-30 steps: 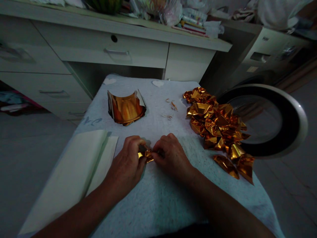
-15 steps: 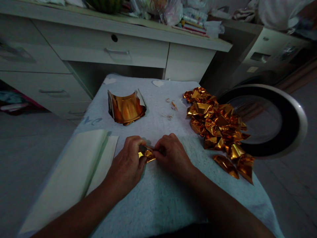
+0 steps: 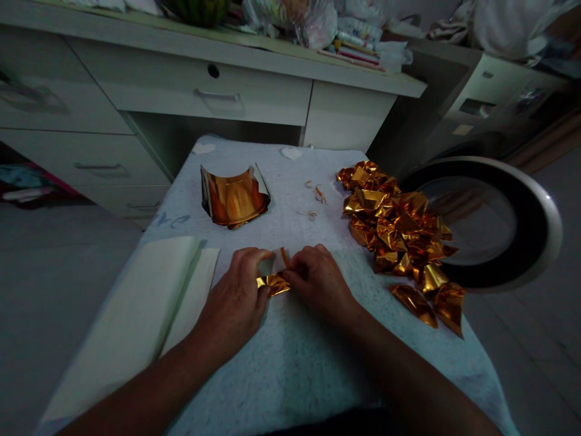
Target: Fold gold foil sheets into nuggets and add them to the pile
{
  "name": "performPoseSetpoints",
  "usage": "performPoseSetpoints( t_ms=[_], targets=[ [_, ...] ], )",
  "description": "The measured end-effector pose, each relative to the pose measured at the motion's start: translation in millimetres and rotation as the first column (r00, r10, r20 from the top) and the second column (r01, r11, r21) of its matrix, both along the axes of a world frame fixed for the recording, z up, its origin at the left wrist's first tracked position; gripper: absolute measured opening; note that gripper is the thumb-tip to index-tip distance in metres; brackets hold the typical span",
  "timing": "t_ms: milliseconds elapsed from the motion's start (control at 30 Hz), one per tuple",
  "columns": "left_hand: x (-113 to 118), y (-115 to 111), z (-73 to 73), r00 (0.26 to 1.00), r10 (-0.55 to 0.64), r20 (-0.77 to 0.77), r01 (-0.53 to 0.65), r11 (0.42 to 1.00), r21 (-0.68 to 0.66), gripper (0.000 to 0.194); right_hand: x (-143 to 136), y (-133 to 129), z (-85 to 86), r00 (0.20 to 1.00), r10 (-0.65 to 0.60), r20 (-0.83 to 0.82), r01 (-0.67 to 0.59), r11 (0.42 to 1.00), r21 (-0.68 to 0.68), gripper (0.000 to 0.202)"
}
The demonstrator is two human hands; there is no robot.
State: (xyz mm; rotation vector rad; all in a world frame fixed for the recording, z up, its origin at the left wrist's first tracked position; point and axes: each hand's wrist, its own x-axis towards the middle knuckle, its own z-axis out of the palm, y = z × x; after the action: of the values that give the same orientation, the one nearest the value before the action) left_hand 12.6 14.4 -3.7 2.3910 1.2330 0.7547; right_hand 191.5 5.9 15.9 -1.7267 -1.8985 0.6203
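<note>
Between my hands is a small folded piece of gold foil (image 3: 276, 283), with its pale back side showing above the shiny part. My left hand (image 3: 240, 287) pinches its left end between thumb and fingers. At the other end my right hand (image 3: 318, 275) is closed on the foil, its fingertips partly hidden. A thin orange strip (image 3: 285, 257) sticks up beside the right fingers. Farther off lies a curved stack of gold foil sheets (image 3: 233, 200). To the right is a heap of folded gold foil pieces (image 3: 394, 224).
The cloth-covered table (image 3: 290, 369) bears a pale folded paper (image 3: 122, 321) at left. Small curled strips (image 3: 319, 194) lie near the middle. Behind stands a white cabinet (image 3: 254, 103) with drawers; a washing machine's round open door (image 3: 535, 224) is at right.
The foil between my hands now shows its pale back, and the orange strip has come up beside my right fingers. My hands have barely shifted.
</note>
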Motion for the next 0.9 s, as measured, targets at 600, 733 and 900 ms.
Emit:
performPoseSetpoints(
  t_ms=[600,733,900],
  targets=[
    [-1.8,-0.4,2.9,0.982,-0.074,-0.176,0.065,0.996,-0.060,0.020,-1.9,0.9,-7.4,0.978,-0.106,0.182,0.119,0.991,-0.064,0.014],
    [-3.9,-1.3,2.9,0.978,-0.051,-0.204,0.030,0.994,-0.106,0.020,-2.3,0.7,-7.8,0.972,-0.117,0.204,0.132,0.990,-0.057,0.015],
    [-3.6,-1.7,3.5,0.974,-0.035,-0.222,0.006,0.991,-0.131,0.020,-3.0,0.6,-6.5,0.970,-0.124,0.208,0.141,0.988,-0.070,0.014]
  ],
)
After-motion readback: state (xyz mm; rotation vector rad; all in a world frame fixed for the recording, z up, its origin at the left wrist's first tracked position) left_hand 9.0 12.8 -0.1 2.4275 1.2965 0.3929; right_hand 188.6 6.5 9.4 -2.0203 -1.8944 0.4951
